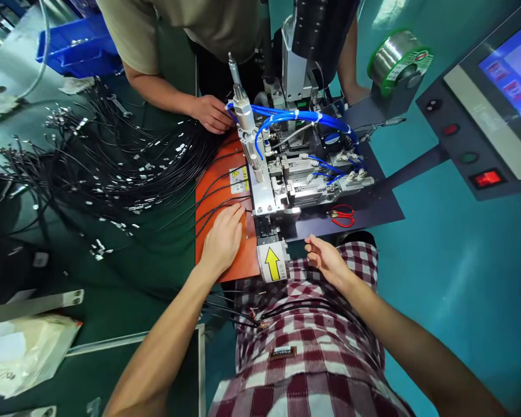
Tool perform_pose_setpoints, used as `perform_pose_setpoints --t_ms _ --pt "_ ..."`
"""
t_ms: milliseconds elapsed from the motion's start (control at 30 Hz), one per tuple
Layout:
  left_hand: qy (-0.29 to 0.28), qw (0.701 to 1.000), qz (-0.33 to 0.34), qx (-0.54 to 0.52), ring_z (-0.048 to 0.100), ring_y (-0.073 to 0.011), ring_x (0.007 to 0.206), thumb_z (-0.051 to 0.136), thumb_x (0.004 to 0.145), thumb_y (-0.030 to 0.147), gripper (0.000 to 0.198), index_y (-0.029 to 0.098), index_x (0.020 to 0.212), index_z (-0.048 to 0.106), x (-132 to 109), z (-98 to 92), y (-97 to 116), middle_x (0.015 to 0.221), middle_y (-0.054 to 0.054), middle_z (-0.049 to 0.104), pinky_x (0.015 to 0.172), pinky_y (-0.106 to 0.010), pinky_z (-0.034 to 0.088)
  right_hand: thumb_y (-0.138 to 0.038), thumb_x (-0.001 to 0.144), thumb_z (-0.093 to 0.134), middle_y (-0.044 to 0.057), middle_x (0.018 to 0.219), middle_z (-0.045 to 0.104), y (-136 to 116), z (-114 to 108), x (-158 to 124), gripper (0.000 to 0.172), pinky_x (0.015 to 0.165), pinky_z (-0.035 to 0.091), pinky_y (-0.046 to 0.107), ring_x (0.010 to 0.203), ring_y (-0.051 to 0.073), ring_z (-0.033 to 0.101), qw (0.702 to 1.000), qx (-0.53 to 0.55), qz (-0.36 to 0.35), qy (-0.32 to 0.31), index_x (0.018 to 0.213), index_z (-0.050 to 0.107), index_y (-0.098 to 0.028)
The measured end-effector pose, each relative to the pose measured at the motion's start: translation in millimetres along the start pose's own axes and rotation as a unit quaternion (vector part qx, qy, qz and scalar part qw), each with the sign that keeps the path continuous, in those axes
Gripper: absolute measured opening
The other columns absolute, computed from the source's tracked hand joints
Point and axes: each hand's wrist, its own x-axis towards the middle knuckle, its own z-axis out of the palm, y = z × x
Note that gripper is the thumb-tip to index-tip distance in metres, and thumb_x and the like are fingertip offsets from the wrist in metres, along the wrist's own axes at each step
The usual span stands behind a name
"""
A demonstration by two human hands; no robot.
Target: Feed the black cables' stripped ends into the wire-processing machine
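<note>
My left hand (222, 240) lies over the orange plate (208, 255) at the machine's left side. Its fingers are pressed together on a thin black cable (208, 219) by the machine's edge; the cable's tip is hidden. More black cables run across the plate beside a yellow warning label (239, 179). My right hand (327, 262) hovers above my lap, right of the machine's front block (274, 262) with a yellow arrow. Its fingers are loosely curled and apart, with nothing visible in them. Several cables with stripped ends (258, 321) rest on my lap.
A co-worker's hand (214, 114) touches the far side of the metal machine (306, 179). Red-handled snips (342, 215) lie on its base. A solder spool (399, 61) and control panel (473, 145) stand right. A cable heap (125, 168) and blue bin (80, 49) are left.
</note>
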Motion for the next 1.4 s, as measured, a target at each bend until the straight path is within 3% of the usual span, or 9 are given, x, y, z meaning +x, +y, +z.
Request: perform_pose_setpoints --t_ms 67,167,267,400,633,900,1133,1267,1400 --pt "0.003 0.999 0.018 -0.029 0.044 -0.0224 0.129 0.034 0.096 0.021 0.04 0.015 0.132 0.049 2 -14.3 -3 0.137 -0.013 0.05 0.109 -0.042 0.038 -0.043 0.071 0.07 -0.003 0.064 0.05 1 -5 -7 0.03 0.039 0.027 0.02 0.044 0.006 0.035 1.0 0.004 -0.006 -0.002 0.08 0.057 -0.018" --pt "-0.012 0.998 0.04 -0.055 0.055 -0.0184 0.111 0.038 0.095 0.019 0.03 0.019 0.119 0.056 -32 -37.8 1 0.119 -0.01 0.058 0.094 -0.034 0.047 -0.043 0.069 0.073 -0.004 0.066 0.048 -1 -11 -19 0.033 0.042 0.027 0.021 0.046 0.006 0.036 1.0 -0.002 -0.021 -0.007 0.082 0.058 -0.018" --pt "-0.177 0.971 0.159 0.035 0.058 -0.0169 0.083 0.042 0.093 0.016 0.026 0.02 0.109 0.062 -83 -46.8 8 0.093 -0.007 0.062 0.075 -0.031 0.048 -0.046 0.071 0.072 -0.004 0.068 0.049 -1 -16 -28 0.032 0.045 0.027 0.023 0.048 0.007 0.036 0.998 -0.051 -0.042 -0.011 0.081 0.059 -0.018" --pt "-0.22 0.948 0.142 0.178 0.055 -0.0204 0.078 0.043 0.091 0.009 0.025 0.018 0.1 0.064 -118 -39.0 11 0.087 -0.008 0.059 0.069 -0.034 0.045 -0.046 0.073 0.07 -0.003 0.066 0.046 2 -9 -34 0.031 0.046 0.027 0.024 0.049 0.007 0.034 0.995 -0.087 -0.041 -0.036 0.076 0.058 -0.017" --pt "-0.14 0.985 0.089 0.049 0.058 -0.0188 0.098 0.044 0.094 0.02 0.022 0.021 0.11 0.06 -113 -68.2 -8 0.107 -0.008 0.063 0.084 -0.032 0.046 -0.046 0.08 0.064 -0.004 0.063 0.044 -10 6 -53 0.03 0.05 0.029 0.024 0.051 0.008 0.034 0.982 -0.151 -0.091 -0.069 0.073 0.054 -0.019" --pt "-0.2 0.975 0.032 0.09 0.057 -0.0202 0.097 0.04 0.093 0.016 0.025 0.02 0.1 0.063 -121 -85.8 -50 0.103 -0.009 0.062 0.085 -0.035 0.047 -0.05 0.079 0.064 -0.004 0.06 0.043 -11 8 -54 0.032 0.049 0.028 0.026 0.05 0.01 0.035 0.973 -0.19 -0.1 -0.085 0.075 0.055 -0.02" --pt "-0.25 0.968 0.001 0.002 0.057 -0.0175 0.092 0.039 0.096 0.024 0.023 0.02 0.095 0.061 -109 -97.4 -50 0.102 -0.007 0.061 0.085 -0.031 0.047 -0.049 0.085 0.059 -0.004 0.058 0.042 -17 15 -62 0.03 0.05 0.029 0.026 0.051 0.01 0.035 0.956 -0.239 -0.129 -0.106 0.077 0.054 -0.02" --pt "-0.225 0.974 -0.005 0.003 0.056 -0.0182 0.09 0.041 0.096 0.031 0.025 0.021 0.101 0.063 -112 -88.5 -49 0.099 -0.006 0.063 0.083 -0.032 0.044 -0.048 0.087 0.057 -0.005 0.059 0.042 -20 19 -66 0.03 0.051 0.03 0.025 0.051 0.01 0.035 0.951 -0.258 -0.123 -0.122 0.078 0.052 -0.019" --pt "-0.267 0.962 -0.022 -0.053 0.055 -0.0179 0.088 0.045 0.095 0.03 0.023 0.024 0.096 0.067 -112 -82.2 -49 0.091 -0.005 0.061 0.081 -0.033 0.043 -0.044 0.09 0.054 -0.005 0.059 0.04 -20 23 -66 0.028 0.051 0.03 0.023 0.053 0.009 0.035 0.944 -0.261 -0.126 -0.156 0.078 0.051 -0.019"
